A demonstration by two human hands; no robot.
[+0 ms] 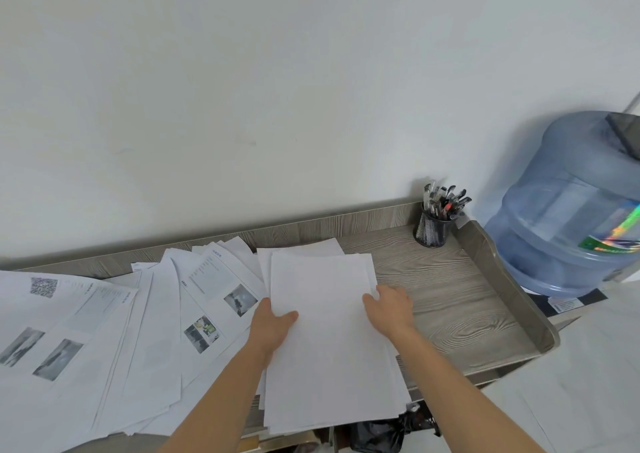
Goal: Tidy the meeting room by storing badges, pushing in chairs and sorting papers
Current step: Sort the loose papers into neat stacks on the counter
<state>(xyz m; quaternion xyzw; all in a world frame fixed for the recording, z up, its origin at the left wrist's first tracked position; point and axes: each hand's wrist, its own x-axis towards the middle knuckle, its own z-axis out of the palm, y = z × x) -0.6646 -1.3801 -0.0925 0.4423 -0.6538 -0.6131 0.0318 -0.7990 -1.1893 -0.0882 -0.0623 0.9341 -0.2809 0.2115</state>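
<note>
A stack of blank white sheets (pixel 329 341) lies on the grey wood-grain table (pixel 460 300), its near end hanging over the front edge. My left hand (pixel 272 324) grips the stack's left edge, thumb on top and fingers underneath. My right hand (pixel 389 309) holds the right edge, fingers curled over the top sheet. To the left, several printed pages (pixel 114 317) with photos, text and a QR code lie fanned out and overlapping across the table.
A black mesh pen cup (pixel 433 229) full of pens stands at the table's back right corner. A large blue water jug (pixel 575 217) sits just beyond the table's right end. A white wall runs behind. Dark items lie under the table's front edge.
</note>
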